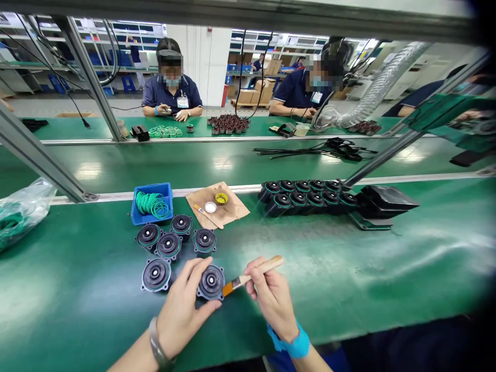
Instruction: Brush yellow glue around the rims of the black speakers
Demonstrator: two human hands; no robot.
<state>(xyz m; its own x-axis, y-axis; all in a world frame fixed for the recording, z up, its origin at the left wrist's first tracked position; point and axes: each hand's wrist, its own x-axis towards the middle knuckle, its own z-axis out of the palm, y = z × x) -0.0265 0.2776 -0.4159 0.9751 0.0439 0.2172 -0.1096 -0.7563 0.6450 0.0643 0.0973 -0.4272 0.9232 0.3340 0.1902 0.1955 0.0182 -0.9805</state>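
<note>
Pinching across the outer edge, the left hand point(178, 310) has the round black part point(211, 282) between curved fingers at the far side and thumb at the near side, only partly closed because the part fills the gap. And it's right there on the green bench point(349, 279), just ahead of the wearer, five similar parts point(156, 275) behind and to the left! Over on the right, the right hand point(273, 297) closes snugly around the wooden brush point(245, 279), bristle tips meeting the rim.

How does it handle? The part looks stiff, compact and fairly weighty; hold it by the outer wall, clear of the green ring and raised centre. Smooth sides could turn slippery if grease gets on them. The brush should be light, its handle firm, its bristles soft and springy: best gripped low, near the metal band. Farther off, green rings point(149, 202) fill a blue bin point(169, 206).
</note>
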